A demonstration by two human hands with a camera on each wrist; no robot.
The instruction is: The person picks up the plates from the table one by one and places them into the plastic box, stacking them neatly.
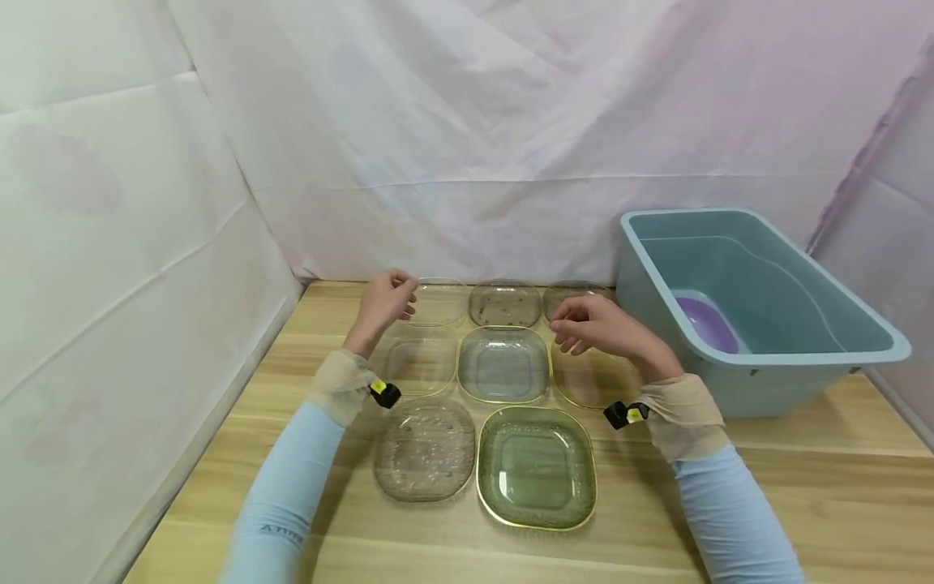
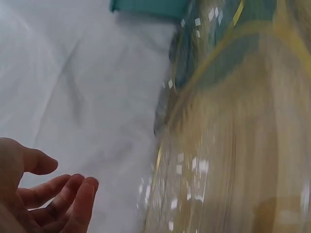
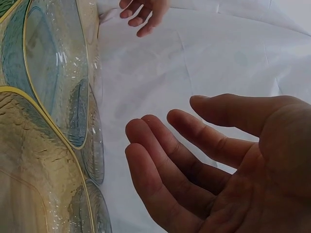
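Note:
Several square glass plates lie in a grid on the wooden table point(image 1: 803, 487). My left hand point(image 1: 387, 302) hovers over the back-left clear plate point(image 1: 436, 302), fingers loosely curled and holding nothing; its fingers point(image 2: 63, 199) show in the left wrist view. My right hand point(image 1: 589, 324) hangs above the right-hand plates near the back-right plate point(image 1: 572, 292), fingers relaxed and empty, palm open in the right wrist view point(image 3: 209, 165). A blue-tinted plate point(image 1: 503, 363) sits in the middle and a green gold-rimmed plate point(image 1: 536, 466) at the front.
A grey-blue plastic tub point(image 1: 759, 324) stands at the right on the table, with a purple dish point(image 1: 704, 320) inside. White cloth walls close off the back and left. A speckled clear plate point(image 1: 426, 448) lies front left.

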